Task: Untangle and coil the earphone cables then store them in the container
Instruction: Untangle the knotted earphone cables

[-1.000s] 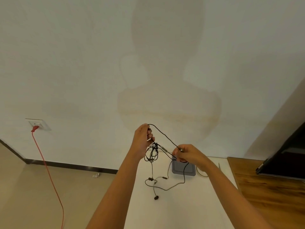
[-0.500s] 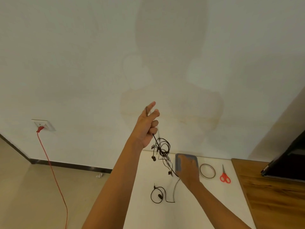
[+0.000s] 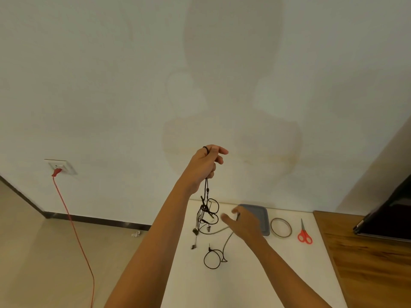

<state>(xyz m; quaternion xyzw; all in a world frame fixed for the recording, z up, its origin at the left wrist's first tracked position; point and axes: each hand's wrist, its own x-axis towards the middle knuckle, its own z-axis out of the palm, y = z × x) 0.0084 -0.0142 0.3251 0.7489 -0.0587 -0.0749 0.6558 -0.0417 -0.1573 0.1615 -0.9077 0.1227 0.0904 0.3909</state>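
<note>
Raised left hand (image 3: pixel 205 165) grips tangled earphone cables (image 3: pixel 208 215) so the knot dangles above the white table (image 3: pixel 244 281); right hand (image 3: pixel 244 223), fingers spread and empty, reaches in beside the grey container (image 3: pixel 263 218).

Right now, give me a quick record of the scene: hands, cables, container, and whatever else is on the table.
Left hand: raised, grips the top of the cable tangle, which hangs over the table.
Right hand: fingers spread, blurred, beside the tangle, in front of the container.
Container: grey, far edge of the table, partly hidden.
Loop: cable lying on the table.
Ring, scissors: right of the container.
</note>
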